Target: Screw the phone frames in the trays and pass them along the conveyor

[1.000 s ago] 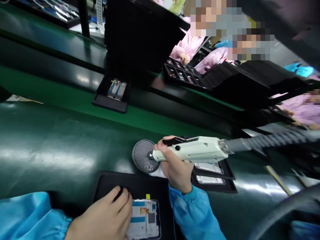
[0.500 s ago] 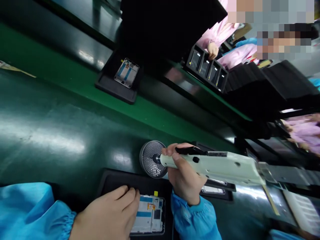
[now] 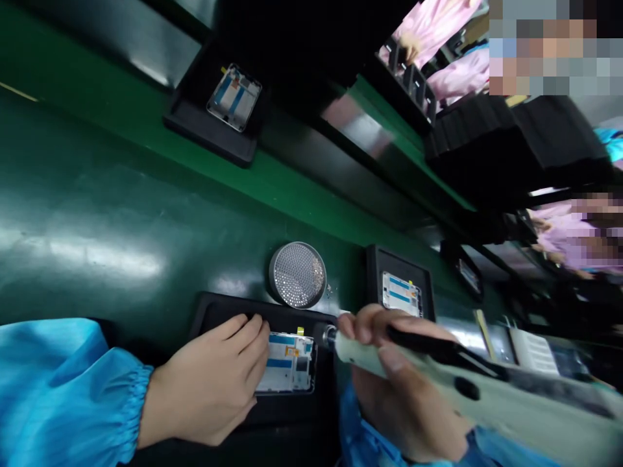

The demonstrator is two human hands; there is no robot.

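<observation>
A smartphone frame (image 3: 287,363) lies face down on a black mat (image 3: 219,312), showing blue strips and a small yellow tab. My left hand (image 3: 209,383) rests on the mat with its fingertips pressed against the frame's left edge. My right hand (image 3: 403,383) grips a white electric screwdriver (image 3: 506,405), whose metal tip is just off the frame's upper right corner. Its tip seems not to touch the frame. A round perforated metal screw dish (image 3: 298,275) stands above the mat.
Another phone frame (image 3: 402,293) sits on a black tray (image 3: 374,279) to the right of the dish. A third lies on a tray (image 3: 233,97) beyond a green strip. Black tray stacks (image 3: 511,143) and people in pink smocks (image 3: 428,39) are at upper right.
The view has turned and shifted. The screwdriver has moved from the dish to the frame's upper right corner. The tray of phone frames now shows uncovered to the right of the dish.
</observation>
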